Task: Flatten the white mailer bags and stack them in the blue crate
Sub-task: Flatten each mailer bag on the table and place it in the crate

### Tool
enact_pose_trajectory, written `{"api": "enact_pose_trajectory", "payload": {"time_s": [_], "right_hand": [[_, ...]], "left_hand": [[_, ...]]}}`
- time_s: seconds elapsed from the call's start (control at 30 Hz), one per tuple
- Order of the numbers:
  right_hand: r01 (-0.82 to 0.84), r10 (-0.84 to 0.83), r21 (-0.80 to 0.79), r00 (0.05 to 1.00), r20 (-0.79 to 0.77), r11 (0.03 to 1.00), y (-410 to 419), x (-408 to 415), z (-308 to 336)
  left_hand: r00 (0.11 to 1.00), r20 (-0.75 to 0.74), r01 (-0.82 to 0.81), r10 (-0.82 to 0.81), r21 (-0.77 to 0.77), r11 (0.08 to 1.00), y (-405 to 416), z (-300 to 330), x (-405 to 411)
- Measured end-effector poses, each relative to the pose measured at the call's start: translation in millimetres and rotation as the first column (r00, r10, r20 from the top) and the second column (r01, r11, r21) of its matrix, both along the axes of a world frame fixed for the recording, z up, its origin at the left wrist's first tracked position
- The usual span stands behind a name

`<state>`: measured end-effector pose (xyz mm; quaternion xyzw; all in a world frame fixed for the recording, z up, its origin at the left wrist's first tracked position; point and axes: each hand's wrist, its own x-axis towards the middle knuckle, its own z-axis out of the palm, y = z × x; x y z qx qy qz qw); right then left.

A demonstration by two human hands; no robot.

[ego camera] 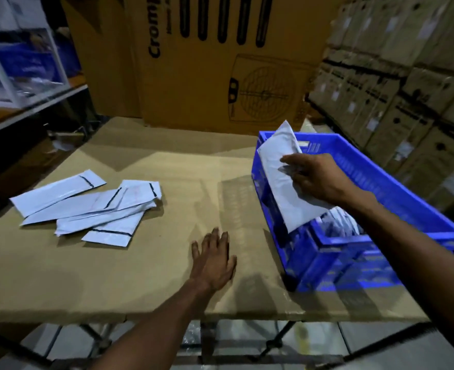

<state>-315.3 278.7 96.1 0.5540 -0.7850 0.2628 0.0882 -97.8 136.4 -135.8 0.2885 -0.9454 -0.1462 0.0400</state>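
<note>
My right hand (318, 178) grips a white mailer bag (280, 166) over the left side of the blue crate (407, 182); the bag tilts, its lower end down inside the crate. More white bags (340, 222) lie in the crate beneath it. My left hand (213, 259) rests flat, fingers spread, on the cardboard tabletop (153, 276) near the front edge, holding nothing. A loose pile of several white mailer bags (92, 206) with black strips lies on the left of the tabletop, well apart from both hands.
A large brown carton (220, 62) stands against the table's back edge. Stacked cardboard boxes (407, 76) fill the right side. Metal shelving (20, 76) stands at the left. The table's front edge shows folding legs and floor tiles below.
</note>
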Motion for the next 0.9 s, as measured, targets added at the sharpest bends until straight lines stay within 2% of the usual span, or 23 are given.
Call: {"api": "enact_pose_trajectory", "payload": {"time_s": [0.13,0.3,0.37,0.47,0.53,0.6,0.7,0.9], "right_hand": [[0.117,-0.117,-0.031,0.993,0.002,0.993,22.2,-25.8,10.3],[0.167,-0.167,-0.032,0.986,-0.001,0.986,45.8,-50.6,18.3],[0.184,-0.183,0.015,0.982,-0.050,0.983,55.7,-65.7,20.1],[0.230,-0.209,0.164,0.968,-0.138,0.959,70.7,-87.3,23.3],[0.284,-0.229,0.293,0.951,-0.209,0.913,79.7,-96.5,26.2],[0.367,-0.219,0.403,0.904,-0.367,0.838,85.9,-104.6,26.7],[0.457,-0.178,0.449,0.826,-0.535,0.768,91.7,-122.7,20.8],[0.500,-0.099,0.573,0.803,-0.588,0.650,101.5,-144.0,-17.6]], "left_hand": [[1.000,0.026,0.014,-0.014,-0.015,1.000,12.7,-2.1,-18.0],[0.999,0.052,-0.003,0.005,-0.049,0.999,27.9,-6.1,-43.4],[0.998,0.061,-0.015,0.018,-0.063,0.998,34.7,-7.9,-53.4],[0.996,0.079,-0.026,0.035,-0.111,0.994,43.1,-12.5,-62.5],[0.996,0.070,-0.039,0.050,-0.157,0.987,45.3,-14.7,-63.7],[0.997,0.050,-0.045,0.055,-0.182,0.982,45.0,-15.8,-63.3],[0.998,0.040,-0.049,0.058,-0.207,0.977,44.7,-16.7,-64.1],[0.998,0.001,-0.064,0.066,-0.202,0.977,44.7,-19.6,-63.4]]}}
